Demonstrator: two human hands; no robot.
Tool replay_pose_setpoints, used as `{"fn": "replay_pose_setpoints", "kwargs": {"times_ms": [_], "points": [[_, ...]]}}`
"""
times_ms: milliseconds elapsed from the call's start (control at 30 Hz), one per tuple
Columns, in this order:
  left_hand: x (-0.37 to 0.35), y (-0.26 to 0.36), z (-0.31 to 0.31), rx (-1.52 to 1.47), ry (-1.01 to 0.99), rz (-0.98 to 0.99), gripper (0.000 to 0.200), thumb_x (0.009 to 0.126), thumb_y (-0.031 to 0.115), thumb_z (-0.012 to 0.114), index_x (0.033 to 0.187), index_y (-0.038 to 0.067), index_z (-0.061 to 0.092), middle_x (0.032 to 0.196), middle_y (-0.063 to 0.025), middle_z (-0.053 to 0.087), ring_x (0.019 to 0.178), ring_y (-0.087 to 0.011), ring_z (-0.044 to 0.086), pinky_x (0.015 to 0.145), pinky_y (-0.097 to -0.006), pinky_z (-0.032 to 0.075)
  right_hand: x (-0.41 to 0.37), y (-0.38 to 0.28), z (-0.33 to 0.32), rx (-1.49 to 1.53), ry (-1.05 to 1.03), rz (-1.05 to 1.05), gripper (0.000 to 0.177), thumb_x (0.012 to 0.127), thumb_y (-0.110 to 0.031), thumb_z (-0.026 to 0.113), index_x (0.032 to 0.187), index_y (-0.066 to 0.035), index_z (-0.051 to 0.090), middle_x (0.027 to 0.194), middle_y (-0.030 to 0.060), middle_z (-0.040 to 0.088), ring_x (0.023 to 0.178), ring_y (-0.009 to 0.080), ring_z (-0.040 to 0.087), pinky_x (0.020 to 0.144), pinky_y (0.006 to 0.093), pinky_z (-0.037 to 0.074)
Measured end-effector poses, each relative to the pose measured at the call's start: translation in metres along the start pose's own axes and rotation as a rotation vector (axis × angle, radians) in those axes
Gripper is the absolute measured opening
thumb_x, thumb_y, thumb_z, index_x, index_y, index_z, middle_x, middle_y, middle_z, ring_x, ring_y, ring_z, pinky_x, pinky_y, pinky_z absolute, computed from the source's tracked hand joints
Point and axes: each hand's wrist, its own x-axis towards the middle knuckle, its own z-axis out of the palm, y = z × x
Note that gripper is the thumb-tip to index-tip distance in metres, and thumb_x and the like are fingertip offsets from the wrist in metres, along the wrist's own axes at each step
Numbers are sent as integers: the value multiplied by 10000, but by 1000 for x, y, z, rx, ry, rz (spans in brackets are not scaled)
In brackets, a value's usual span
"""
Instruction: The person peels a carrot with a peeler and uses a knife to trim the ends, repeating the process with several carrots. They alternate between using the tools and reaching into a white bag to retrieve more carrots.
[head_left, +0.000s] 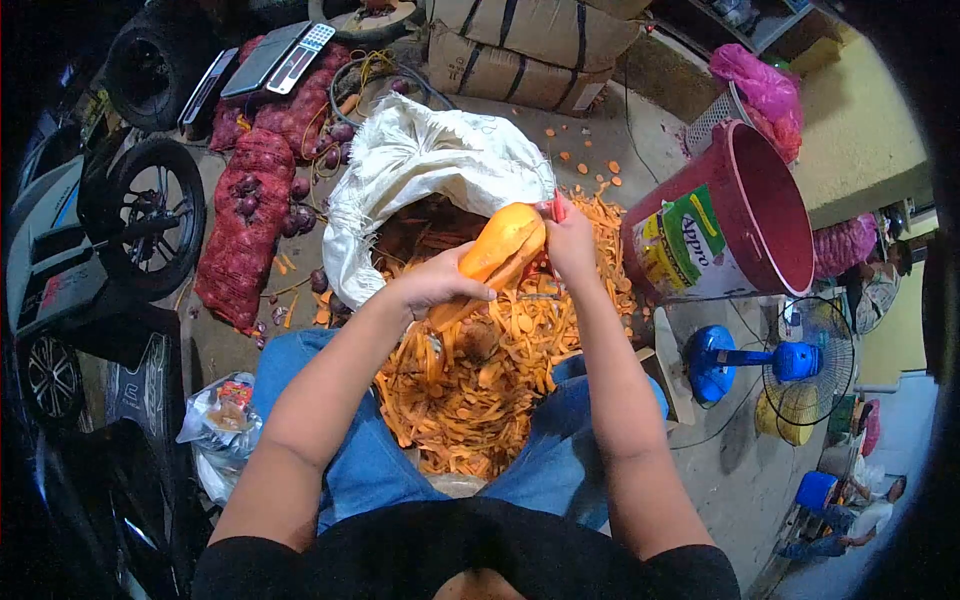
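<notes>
My left hand [440,283] is wrapped round a partly peeled butternut squash [503,240], bright orange with a strip of brownish skin along one side. The squash is tilted, its rounded end up and away from me. At that end, my right hand [573,243] grips a red-handled peeler [558,208], whose blade I cannot make out. Below both hands, a heap of orange peelings [470,400] lies between my knees. Just beyond is a white woven sack [430,140], its mouth open towards me.
A dark red bucket [640,240] stands at the right, near a blue fan [712,360]. Red net bags of onions [245,230] and a motorbike wheel [155,220] are at the left. Wrapped bales [520,60] stand behind. A person [870,520] is at the far right.
</notes>
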Motion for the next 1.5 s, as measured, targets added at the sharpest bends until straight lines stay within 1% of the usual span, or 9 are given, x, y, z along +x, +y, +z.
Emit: {"fn": "replay_pose_setpoints", "kwargs": {"times_ms": [133,233,467,633,733,1133,1333,1400,1500], "points": [[-1,8,8,94,56,107,627,600,90,647,1143,59,336,889,-53,477,675,-133,531,572,-254,472,-13,-34,-15,-260,74,-85,158,763,-115,503,881,-14,524,712,100,582,635,197,551,583,312,416],[1,6,5,-6,77,208,622,595,89,648,1134,37,342,892,-63,486,713,-143,528,601,-270,466,-23,-47,-21,-510,89,-236,137,763,-148,497,853,-47,514,672,205,530,656,359,516,547,383,391],[-2,14,-1,-11,104,353,559,587,82,644,1074,24,377,893,-62,486,725,-146,524,638,-275,461,-33,-59,-33,-381,16,-242,119,704,-146,544,782,-57,525,628,187,534,605,337,529,526,403,403],[-1,18,-4,103,121,403,643,554,48,656,1123,27,357,981,-38,484,895,-135,473,752,-270,414,-41,-62,-39,-410,-110,-349,123,681,-133,551,778,-59,541,650,170,545,628,321,541,537,383,416],[-2,19,-3,103,98,340,794,528,19,669,1216,42,274,1130,-45,426,1042,-135,393,910,-270,275,-42,-61,-42,-477,-124,-451,170,620,-80,538,790,-66,540,639,170,542,625,324,543,548,388,421],[-4,18,6,406,152,455,719,589,74,686,1197,40,304,1085,-57,458,989,-127,431,861,-271,337,-40,-60,-51,-609,-184,-347,245,615,-33,526,860,-30,521,686,186,547,673,339,533,580,365,415],[-10,19,8,247,32,108,694,604,94,681,1191,61,312,1048,-69,491,903,-156,506,808,-291,390,-39,-52,-47,-584,-189,-389,152,631,-119,546,771,-65,523,645,175,548,631,341,537,563,403,424],[-4,9,8,563,192,557,683,605,109,680,1185,68,321,1031,-73,504,881,-161,518,785,-293,406,-37,-51,-47,-562,-226,-337,143,625,-101,536,761,-58,523,660,180,548,647,347,533,570,410,417],[-3,7,6,847,354,623,701,593,99,679,1186,59,307,975,-46,518,795,-120,524,567,-224,459,-37,-52,-45,-563,-249,-252,177,613,-18,528,790,-15,511,679,204,537,671,352,527,586,367,406]]}}
